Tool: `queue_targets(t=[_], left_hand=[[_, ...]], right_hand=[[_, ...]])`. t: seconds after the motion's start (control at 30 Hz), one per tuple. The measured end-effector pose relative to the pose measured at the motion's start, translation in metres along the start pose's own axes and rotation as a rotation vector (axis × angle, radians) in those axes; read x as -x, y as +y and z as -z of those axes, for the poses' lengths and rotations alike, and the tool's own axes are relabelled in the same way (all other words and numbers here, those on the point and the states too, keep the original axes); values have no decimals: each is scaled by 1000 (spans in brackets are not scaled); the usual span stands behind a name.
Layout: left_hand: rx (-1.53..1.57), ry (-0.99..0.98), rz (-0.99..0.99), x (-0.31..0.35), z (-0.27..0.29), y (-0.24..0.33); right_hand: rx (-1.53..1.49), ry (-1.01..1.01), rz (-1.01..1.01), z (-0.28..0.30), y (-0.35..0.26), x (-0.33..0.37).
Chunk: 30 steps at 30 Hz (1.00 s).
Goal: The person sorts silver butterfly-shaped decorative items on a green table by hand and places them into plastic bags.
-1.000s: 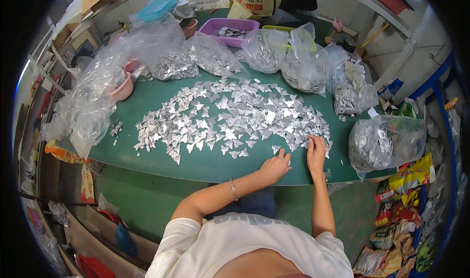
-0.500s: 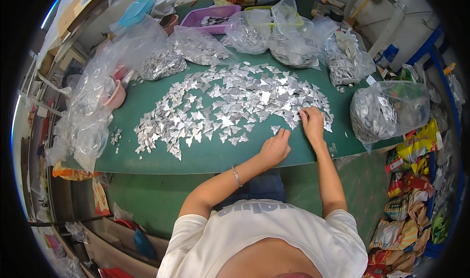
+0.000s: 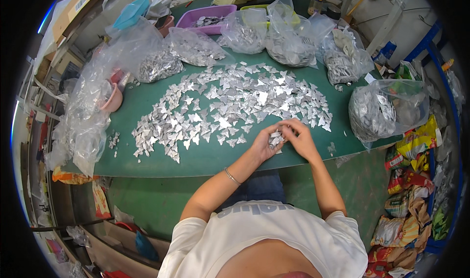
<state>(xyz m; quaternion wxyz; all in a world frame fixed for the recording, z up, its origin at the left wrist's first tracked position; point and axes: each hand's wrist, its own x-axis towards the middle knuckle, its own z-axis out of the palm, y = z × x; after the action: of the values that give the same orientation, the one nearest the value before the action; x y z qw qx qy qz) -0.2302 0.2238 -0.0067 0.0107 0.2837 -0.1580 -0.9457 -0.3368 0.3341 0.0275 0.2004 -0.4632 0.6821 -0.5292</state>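
My left hand point(image 3: 263, 145), palm turned up and fingers curled, holds several small silver metal pieces point(image 3: 276, 140) near the table's front edge. Right beside it, my right hand point(image 3: 300, 140) has its fingers bent in over the left palm, the fingertips meeting the left fingers. What the right fingers pinch, if anything, is hidden. Just beyond both hands spreads a wide layer of flat silver pieces with pointed, butterfly-like outlines point(image 3: 264, 99), lying loose on the green table point(image 3: 205, 161).
Clear plastic bags of silver pieces point(image 3: 159, 66) line the table's back, and another bag point(image 3: 374, 114) stands at the right. A purple tray point(image 3: 185, 19) sits behind them. At the left, a pink cup point(image 3: 113, 99) leans among crumpled plastic. Colourful packages point(image 3: 391, 231) are stacked beside the floor.
My right hand has come back from the right side of the pieces to my left hand. The left hand has moved slightly left and turned palm up, showing the pieces in it.
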Motion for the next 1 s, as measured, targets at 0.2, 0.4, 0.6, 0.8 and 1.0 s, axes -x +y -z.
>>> queue_targets(t=[0.2, 0.4, 0.6, 0.8, 1.0], left_hand=[[-814, 66, -440, 10, 11, -5], [-1650, 36, -940, 20, 12, -21], [-1825, 76, -936, 23, 20, -26], [-1794, 133, -943, 24, 20, -21], [-1675, 182, -991, 28, 19, -8]], right_hand=[[376, 314, 98, 19, 48, -27], [641, 81, 232, -2, 62, -60], [771, -64, 276, -16, 59, -51], [724, -116, 298, -3, 48, -29], [601, -173, 304, 8, 39, -13]])
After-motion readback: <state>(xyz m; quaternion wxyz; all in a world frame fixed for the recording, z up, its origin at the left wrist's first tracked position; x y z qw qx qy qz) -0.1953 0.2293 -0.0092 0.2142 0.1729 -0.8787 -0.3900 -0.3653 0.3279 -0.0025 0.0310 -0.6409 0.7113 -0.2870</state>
